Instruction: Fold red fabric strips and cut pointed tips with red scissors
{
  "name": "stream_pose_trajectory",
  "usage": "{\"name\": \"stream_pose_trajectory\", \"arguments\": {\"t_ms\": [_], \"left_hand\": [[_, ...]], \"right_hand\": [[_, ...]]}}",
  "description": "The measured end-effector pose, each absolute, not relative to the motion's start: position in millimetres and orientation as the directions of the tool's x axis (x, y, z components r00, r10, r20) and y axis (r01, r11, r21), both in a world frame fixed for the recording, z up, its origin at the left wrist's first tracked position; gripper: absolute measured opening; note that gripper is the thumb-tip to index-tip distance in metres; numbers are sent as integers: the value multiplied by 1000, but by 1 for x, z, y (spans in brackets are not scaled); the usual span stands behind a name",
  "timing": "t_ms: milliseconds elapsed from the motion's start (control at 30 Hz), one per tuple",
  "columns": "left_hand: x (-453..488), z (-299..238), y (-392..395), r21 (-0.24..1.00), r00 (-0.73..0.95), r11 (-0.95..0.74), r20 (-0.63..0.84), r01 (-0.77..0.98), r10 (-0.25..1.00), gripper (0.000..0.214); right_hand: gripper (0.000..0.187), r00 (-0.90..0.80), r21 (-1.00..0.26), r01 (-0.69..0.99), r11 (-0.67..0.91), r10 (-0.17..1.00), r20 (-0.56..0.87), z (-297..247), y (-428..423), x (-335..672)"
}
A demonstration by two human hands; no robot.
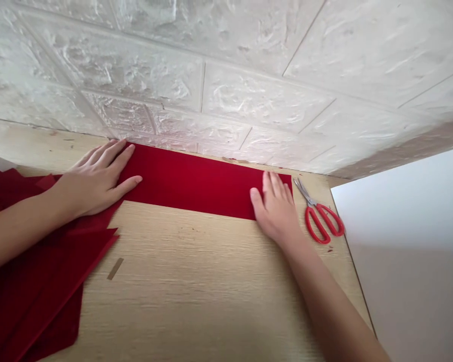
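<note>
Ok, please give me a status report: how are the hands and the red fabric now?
Left hand flat on red fabric. Right hand flat on its right end. Red-handled scissors beside right hand, not touching.

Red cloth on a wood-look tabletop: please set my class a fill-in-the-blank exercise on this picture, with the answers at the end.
Both the left hand and the right hand rest on the ____ cloth.
The scissors lie to the ____ of the right hand.
The wall is patterned like ____.
The tabletop looks like light ____.

Missing words: red; right; bricks; wood.
</note>
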State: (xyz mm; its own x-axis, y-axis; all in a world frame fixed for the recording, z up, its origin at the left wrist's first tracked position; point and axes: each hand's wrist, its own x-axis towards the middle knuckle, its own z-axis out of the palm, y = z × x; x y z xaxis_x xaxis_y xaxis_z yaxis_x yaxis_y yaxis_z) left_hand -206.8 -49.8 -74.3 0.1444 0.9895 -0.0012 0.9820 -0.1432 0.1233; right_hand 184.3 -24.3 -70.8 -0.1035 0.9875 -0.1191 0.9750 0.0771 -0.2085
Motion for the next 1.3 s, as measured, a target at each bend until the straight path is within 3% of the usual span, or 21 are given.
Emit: {"name": "stream_pose_trajectory", "arguments": {"t_ms": [233,733,1300], "left_hand": [[-205,-72,-49,94,142,-141,-10,986,990,99],[-206,-71,-49,44,96,-94,-47,995,994,96],[-206,-71,-50,68,111,-107,-58,992,992,88]], "right_hand": [[75,-43,-122,992,40,999,-23,-81,-24,227],[72,-70,-112,991,72,997,20,-80,-26,225],[76,-53,-85,995,50,998,-33,-78,-23,226]]}}
